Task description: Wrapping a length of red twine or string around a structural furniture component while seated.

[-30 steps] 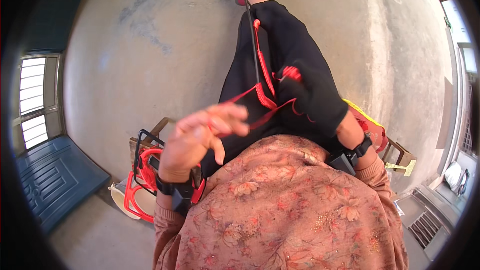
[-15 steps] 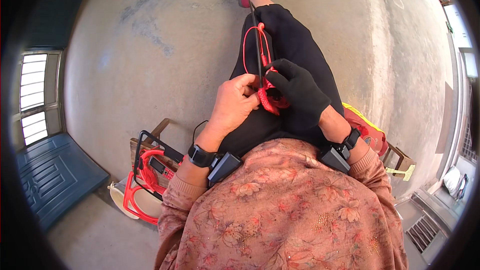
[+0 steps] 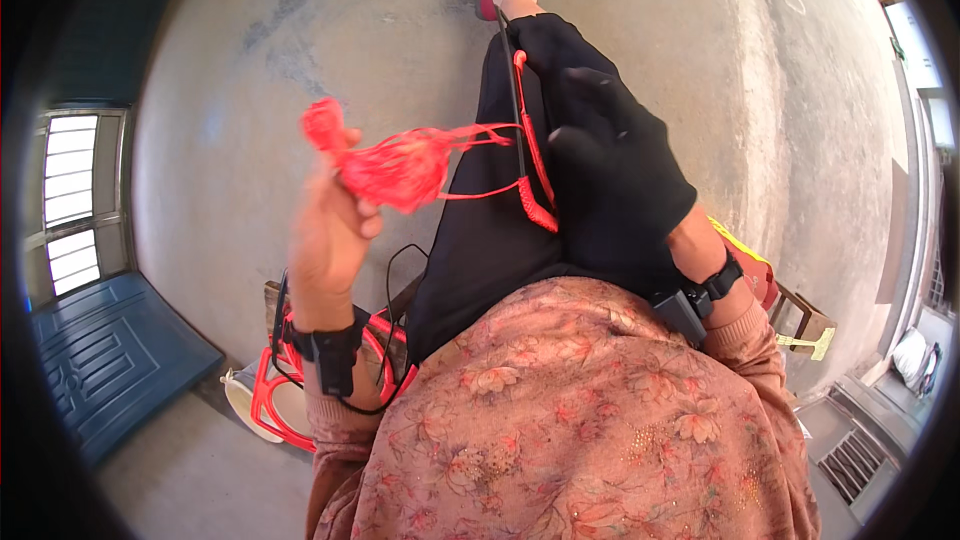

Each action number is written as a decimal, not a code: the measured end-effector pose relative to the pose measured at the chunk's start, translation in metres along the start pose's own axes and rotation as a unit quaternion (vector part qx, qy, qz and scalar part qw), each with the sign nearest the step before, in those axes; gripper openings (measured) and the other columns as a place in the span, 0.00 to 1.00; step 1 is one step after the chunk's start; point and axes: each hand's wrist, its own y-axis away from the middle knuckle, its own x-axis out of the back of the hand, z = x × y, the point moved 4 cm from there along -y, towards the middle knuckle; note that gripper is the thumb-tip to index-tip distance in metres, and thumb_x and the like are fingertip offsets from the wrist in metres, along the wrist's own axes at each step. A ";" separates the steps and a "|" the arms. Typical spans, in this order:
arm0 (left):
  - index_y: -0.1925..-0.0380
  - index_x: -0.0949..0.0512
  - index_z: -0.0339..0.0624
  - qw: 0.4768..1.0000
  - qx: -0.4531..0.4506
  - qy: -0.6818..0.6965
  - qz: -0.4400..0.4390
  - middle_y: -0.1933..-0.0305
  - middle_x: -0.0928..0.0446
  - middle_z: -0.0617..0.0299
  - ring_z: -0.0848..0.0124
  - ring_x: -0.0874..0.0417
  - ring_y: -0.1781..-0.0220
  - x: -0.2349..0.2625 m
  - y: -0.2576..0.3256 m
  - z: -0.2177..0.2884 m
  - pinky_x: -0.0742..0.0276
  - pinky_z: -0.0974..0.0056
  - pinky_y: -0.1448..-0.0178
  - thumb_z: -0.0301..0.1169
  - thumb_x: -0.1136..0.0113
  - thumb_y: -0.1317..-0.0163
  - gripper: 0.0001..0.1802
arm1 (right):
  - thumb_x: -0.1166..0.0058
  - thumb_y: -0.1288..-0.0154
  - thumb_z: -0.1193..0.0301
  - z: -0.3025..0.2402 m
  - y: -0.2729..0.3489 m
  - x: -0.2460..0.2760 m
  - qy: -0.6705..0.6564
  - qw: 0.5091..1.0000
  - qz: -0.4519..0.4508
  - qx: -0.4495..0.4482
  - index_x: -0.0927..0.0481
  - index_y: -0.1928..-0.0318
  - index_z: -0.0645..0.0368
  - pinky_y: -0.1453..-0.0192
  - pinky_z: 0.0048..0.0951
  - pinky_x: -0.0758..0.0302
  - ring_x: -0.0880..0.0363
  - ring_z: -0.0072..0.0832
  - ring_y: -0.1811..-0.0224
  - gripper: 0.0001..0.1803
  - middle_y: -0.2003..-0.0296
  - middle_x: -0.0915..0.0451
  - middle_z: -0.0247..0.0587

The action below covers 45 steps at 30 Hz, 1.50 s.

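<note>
Here the left hand (image 3: pixel 325 230) has its fingers clamped on a red yarn bundle (image 3: pixel 395 168); the gloved right hand (image 3: pixel 615 180), fingers together, pins the red cord (image 3: pixel 532 165); better keep the strand taut

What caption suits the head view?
Bare left hand lifts tangled red thread; gloved right hand rests on lap.

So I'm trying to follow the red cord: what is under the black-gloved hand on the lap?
A red knotted cord runs along a dark rod on the lap and passes under the gloved right hand. The glove hides where it ends. The left hand holds the loose red yarn.
</note>
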 end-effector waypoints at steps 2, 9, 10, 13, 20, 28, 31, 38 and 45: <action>0.44 0.30 0.45 0.994 -0.094 0.062 -0.010 0.59 0.22 0.67 0.79 0.26 0.71 -0.020 0.022 0.021 0.36 0.73 0.75 0.37 0.46 0.31 0.18 | 0.37 0.41 0.65 -0.019 -0.007 -0.014 0.100 0.988 -0.011 0.120 0.25 0.47 0.64 0.47 0.29 0.25 0.21 0.31 0.49 0.24 0.51 0.20 0.44; 0.65 0.32 0.45 0.963 -0.194 -0.002 -0.185 0.78 0.33 0.68 0.80 0.33 0.77 -0.048 0.064 0.080 0.37 0.73 0.76 0.39 0.45 0.30 0.11 | 0.41 0.38 0.67 -0.042 -0.013 -0.039 -0.110 0.953 -0.282 0.011 0.20 0.59 0.63 0.55 0.24 0.26 0.20 0.26 0.60 0.12 0.64 0.19 0.41; 0.65 0.32 0.45 0.963 -0.192 0.002 -0.189 0.78 0.33 0.68 0.80 0.33 0.77 -0.045 0.058 0.074 0.37 0.73 0.76 0.39 0.45 0.30 0.11 | 0.43 0.36 0.68 -0.033 -0.009 -0.031 -0.211 0.940 -0.259 -0.075 0.20 0.61 0.64 0.55 0.23 0.27 0.21 0.25 0.62 0.11 0.66 0.19 0.39; 0.54 0.27 0.38 0.968 -0.188 -0.135 0.096 0.76 0.31 0.68 0.80 0.30 0.74 -0.005 0.041 0.045 0.34 0.75 0.74 0.36 0.44 0.32 0.14 | 0.52 0.31 0.70 -0.025 -0.002 -0.007 -0.315 0.924 -0.203 -0.079 0.23 0.64 0.66 0.56 0.25 0.27 0.22 0.25 0.65 0.10 0.72 0.22 0.36; 0.54 0.24 0.37 0.879 -0.049 -0.474 -0.011 0.74 0.27 0.69 0.76 0.25 0.71 -0.046 -0.017 -0.068 0.24 0.67 0.61 0.35 0.31 0.48 0.23 | 0.58 0.27 0.65 -0.015 0.030 0.001 -0.449 0.860 -0.144 -0.193 0.29 0.69 0.61 0.65 0.30 0.25 0.24 0.30 0.74 0.14 0.78 0.26 0.40; 0.51 0.26 0.34 0.847 -0.105 -0.522 0.006 0.62 0.21 0.62 0.76 0.21 0.65 -0.061 -0.018 -0.083 0.24 0.69 0.58 0.30 0.29 0.50 0.26 | 0.50 0.33 0.72 -0.032 0.044 0.030 -0.286 0.936 -0.115 -0.170 0.23 0.63 0.60 0.63 0.25 0.29 0.26 0.22 0.70 0.05 0.75 0.24 0.34; 0.50 0.27 0.33 0.923 -0.080 -0.376 0.004 0.61 0.21 0.60 0.76 0.20 0.64 -0.047 -0.013 -0.073 0.23 0.69 0.58 0.27 0.33 0.45 0.23 | 0.49 0.34 0.71 -0.020 0.024 0.036 -0.350 0.913 -0.043 -0.207 0.22 0.60 0.59 0.61 0.20 0.29 0.26 0.17 0.67 0.07 0.71 0.23 0.32; 0.55 0.24 0.39 0.801 -0.161 -0.569 0.093 0.62 0.23 0.60 0.74 0.19 0.65 -0.035 -0.006 -0.023 0.22 0.67 0.63 0.26 0.40 0.39 0.12 | 0.42 0.37 0.71 0.026 0.010 0.009 -0.012 0.988 -0.005 -0.152 0.21 0.52 0.62 0.57 0.28 0.23 0.19 0.26 0.65 0.14 0.66 0.17 0.35; 0.55 0.24 0.41 0.591 -0.227 -0.768 -0.097 0.63 0.25 0.54 0.54 0.22 0.53 -0.058 -0.027 -0.073 0.24 0.55 0.52 0.23 0.37 0.50 0.19 | 0.42 0.39 0.69 0.028 0.016 -0.041 0.197 0.955 -0.202 0.086 0.20 0.58 0.55 0.63 0.37 0.23 0.19 0.44 0.67 0.10 0.68 0.18 0.47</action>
